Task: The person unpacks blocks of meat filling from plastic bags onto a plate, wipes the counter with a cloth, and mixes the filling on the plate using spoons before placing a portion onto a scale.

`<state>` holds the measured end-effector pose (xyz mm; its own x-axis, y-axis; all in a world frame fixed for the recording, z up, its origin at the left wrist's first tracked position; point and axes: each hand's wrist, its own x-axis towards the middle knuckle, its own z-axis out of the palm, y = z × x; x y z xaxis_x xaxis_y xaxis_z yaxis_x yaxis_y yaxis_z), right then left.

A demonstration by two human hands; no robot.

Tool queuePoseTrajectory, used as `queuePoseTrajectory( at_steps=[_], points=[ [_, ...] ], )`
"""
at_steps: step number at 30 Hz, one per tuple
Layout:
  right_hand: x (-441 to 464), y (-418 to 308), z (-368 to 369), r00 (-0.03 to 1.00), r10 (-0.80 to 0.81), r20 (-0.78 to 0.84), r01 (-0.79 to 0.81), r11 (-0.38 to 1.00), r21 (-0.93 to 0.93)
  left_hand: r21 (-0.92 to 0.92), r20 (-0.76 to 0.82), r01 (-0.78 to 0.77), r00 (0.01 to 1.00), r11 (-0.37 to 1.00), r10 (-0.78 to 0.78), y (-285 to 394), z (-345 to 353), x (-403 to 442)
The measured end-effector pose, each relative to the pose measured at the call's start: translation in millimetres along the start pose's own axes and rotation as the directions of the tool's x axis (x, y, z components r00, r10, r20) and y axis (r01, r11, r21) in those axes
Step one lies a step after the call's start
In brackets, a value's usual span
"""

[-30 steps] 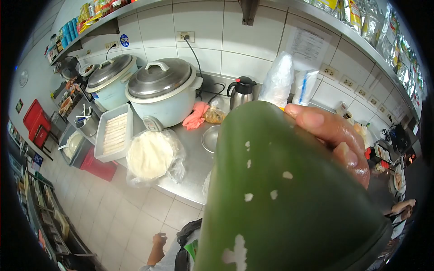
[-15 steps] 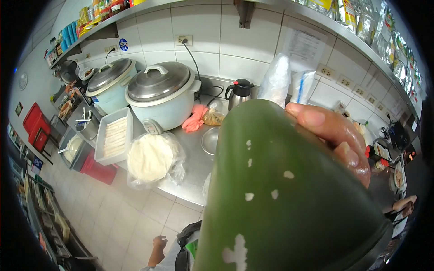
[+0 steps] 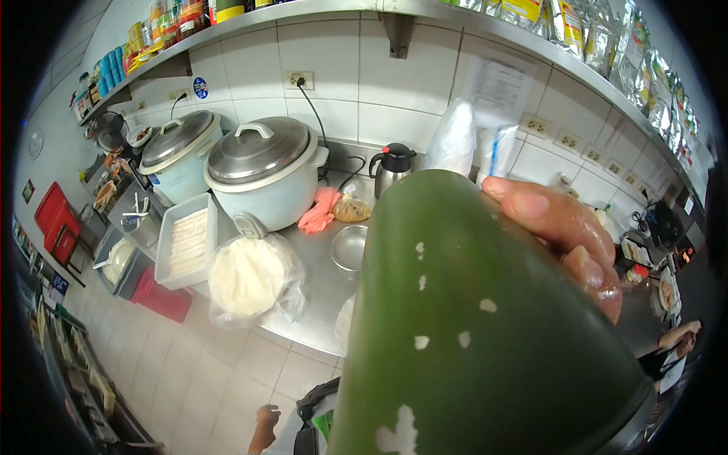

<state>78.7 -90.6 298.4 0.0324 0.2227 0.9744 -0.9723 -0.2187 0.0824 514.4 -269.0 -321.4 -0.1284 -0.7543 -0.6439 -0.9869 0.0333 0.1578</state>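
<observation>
A large tapered green cup (image 3: 455, 258) with chipped, pale spots fills the centre and lower right, very close to the camera. Wrapped around its right side is my right hand (image 3: 565, 227), closed, with the fingertips wet and the rest hidden behind the cup. The cup is tilted, and its inside cannot be seen. Low in the view, beside grey clothing and a black strap, hangs what looks like my left hand (image 3: 267, 415). It is small and away from the counter, and its fingers are too unclear to read.
Two rice cookers (image 3: 262, 171) stand on the steel counter (image 3: 311, 303). Nearby are a tray of white rolls (image 3: 189, 243), bagged round wrappers (image 3: 249, 277), a metal bowl (image 3: 349, 247) and a thermos jug (image 3: 392, 167). A shelf (image 3: 318, 15) runs overhead. Another person's arm (image 3: 679, 334) shows at far right.
The counter, cookers and shelf have shifted slightly down and left in view. My right hand keeps its hold on the cup, which has barely moved in view.
</observation>
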Motion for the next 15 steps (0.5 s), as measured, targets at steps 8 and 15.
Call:
queuePoseTrajectory(
  at_steps=[8, 15],
  points=[
    [-8.3, 16.6, -21.4, 0.988, -0.028, 0.149, 0.022, 0.999, 0.041, -0.018, 0.025, 0.025, 0.999, 1.000, -0.024, 13.0, -6.9, -6.7],
    [-32.8, 43.2, -76.4, 0.931, -0.035, 0.362, 0.015, 0.998, 0.058, 0.085, 0.017, -0.083, 0.996, 0.993, 0.082, 12.3, -4.8, 7.7]
  ],
)
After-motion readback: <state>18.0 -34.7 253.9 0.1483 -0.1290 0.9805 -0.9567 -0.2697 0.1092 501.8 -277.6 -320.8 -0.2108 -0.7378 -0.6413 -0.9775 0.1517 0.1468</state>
